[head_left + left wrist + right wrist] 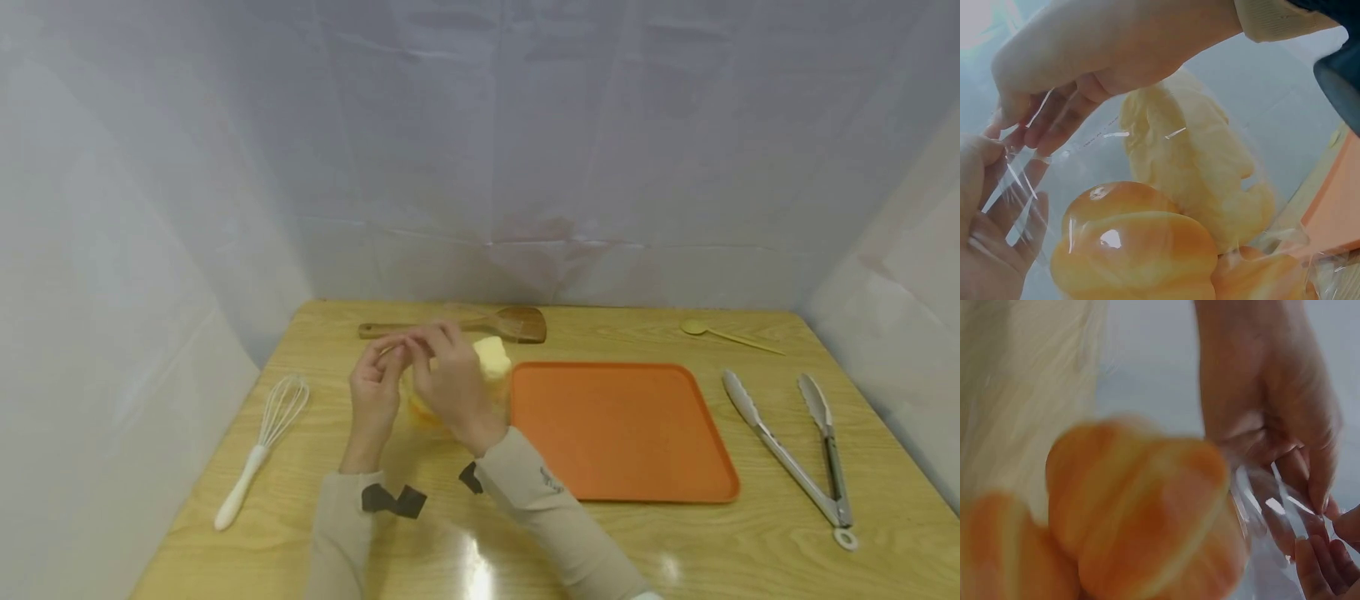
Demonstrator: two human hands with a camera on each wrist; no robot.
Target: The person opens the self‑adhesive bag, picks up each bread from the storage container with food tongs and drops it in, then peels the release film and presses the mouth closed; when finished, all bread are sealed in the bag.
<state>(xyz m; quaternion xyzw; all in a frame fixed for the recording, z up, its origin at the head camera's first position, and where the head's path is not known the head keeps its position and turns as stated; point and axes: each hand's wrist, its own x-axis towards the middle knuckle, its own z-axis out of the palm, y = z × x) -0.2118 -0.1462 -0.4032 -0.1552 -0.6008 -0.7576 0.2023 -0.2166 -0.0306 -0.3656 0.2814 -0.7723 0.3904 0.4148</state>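
Fingertips of my left hand (371, 396) and right hand (453, 379) meet at the upper edge of a clear plastic bag (1094, 147), and both hands pinch its film. Inside the bag are several glossy golden-brown bread rolls (1141, 253) and a pale yellow, lumpy piece of bread (1200, 169). In the head view my right hand hides most of the bag; the pale bread (492, 358) shows beyond its knuckles. Brown rolls (1154, 506) fill the lower left of the right wrist view, blurred, beside the hands.
Right of the hands lies an orange tray (622, 433), then metal tongs (791, 462) spread wide. A white whisk (262, 450) is at left. Along the back lie a wooden spatula (532, 325), overlapped by a pale fork-shaped utensil (498, 322), and a yellow spoon (727, 335).
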